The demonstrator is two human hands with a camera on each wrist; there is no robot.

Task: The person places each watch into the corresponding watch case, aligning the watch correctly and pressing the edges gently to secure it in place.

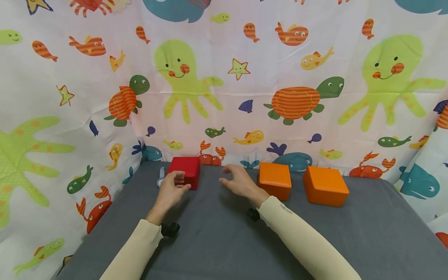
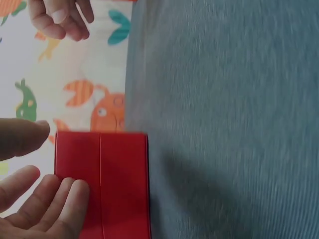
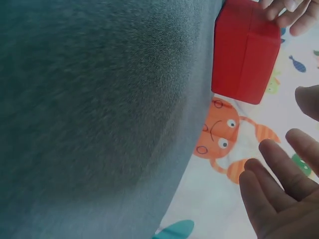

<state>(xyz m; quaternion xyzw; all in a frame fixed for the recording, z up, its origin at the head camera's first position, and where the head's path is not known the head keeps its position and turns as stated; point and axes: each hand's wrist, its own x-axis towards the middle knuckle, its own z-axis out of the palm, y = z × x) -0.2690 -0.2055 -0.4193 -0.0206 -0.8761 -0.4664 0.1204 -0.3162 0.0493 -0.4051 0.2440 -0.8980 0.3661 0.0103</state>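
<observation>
A red box sits at the back left of the grey table. My left hand is at its near left side, thumb and fingers apart. In the left wrist view, the fingertips overlap the red box. To the right of that box, my right hand hovers with fingers loosely bent and nothing in them. The right wrist view shows this hand spread, apart from the red box. Just left of the red box lies a wristwatch, partly hidden.
Two orange boxes stand to the right: one orange box behind my right wrist, another orange box farther right. A curtain printed with sea animals hangs along the back and sides of the grey table.
</observation>
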